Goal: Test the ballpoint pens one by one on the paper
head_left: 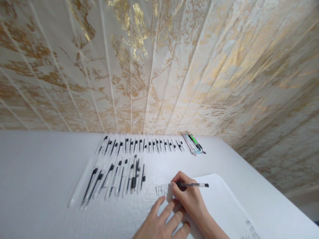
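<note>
A black and clear pen [199,185] is gripped in my right hand [190,197], its tip end hidden at my fingertips. This hand rests on a white sheet of paper [219,199]. Small dark handwriting [162,190] shows just left of my right fingers, and more dark marks lie at the sheet's lower right. My left hand [161,224] lies flat with its fingers spread, just below the writing and beside the right hand. It holds nothing.
Several clear pens with black caps [117,179] lie side by side on the white table [35,186], left of my hands. Behind them runs a row of similar pens [149,146]. A bundle of coloured pens [194,144] lies at the back right, near the gold-patterned curtain [139,83].
</note>
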Motion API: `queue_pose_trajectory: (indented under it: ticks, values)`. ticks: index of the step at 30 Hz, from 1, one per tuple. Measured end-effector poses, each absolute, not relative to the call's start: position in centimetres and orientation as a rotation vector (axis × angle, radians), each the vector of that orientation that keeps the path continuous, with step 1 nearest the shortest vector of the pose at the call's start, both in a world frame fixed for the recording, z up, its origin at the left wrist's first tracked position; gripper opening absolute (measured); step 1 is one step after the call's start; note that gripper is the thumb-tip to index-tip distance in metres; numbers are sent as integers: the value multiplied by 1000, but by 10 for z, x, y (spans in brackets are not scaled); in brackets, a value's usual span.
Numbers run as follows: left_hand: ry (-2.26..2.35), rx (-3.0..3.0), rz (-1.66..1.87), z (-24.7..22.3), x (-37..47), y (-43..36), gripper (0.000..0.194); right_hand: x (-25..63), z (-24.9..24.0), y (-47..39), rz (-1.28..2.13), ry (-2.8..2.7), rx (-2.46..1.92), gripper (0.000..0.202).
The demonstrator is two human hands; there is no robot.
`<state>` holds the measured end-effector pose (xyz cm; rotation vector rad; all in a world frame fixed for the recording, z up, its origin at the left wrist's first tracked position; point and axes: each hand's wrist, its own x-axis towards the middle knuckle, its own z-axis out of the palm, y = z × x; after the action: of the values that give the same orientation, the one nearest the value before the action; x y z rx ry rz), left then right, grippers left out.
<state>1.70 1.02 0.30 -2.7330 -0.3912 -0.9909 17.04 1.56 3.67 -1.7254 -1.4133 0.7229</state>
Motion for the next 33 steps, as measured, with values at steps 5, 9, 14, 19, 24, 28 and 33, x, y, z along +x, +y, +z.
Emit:
queue_pose_trajectory:
  ticks: [5,9,14,19,24,28,33]
  values:
    - [-416,-2698,-1079,3,19,10,17,172,36,14,736,-1396,-1697,10]
    - [-412,-2696,-1068,3,19,10,17,173,35,14,755,-1393,-1673,10]
    - [-410,-2704,-1045,5,17,10,17,172,37,13,769,-1394,-1677,11]
    - [-402,-2708,-1007,3,16,10,19,171,38,14,754,-1376,-1665,11]
    - [-396,-2723,-987,2,16,9,18,172,37,15,735,-1372,-1686,11]
    - [-393,-2717,-999,1,16,9,18,173,35,15,739,-1400,-1662,12]
    - [-392,-2718,-990,0,17,10,19,174,35,15,723,-1378,-1649,12]
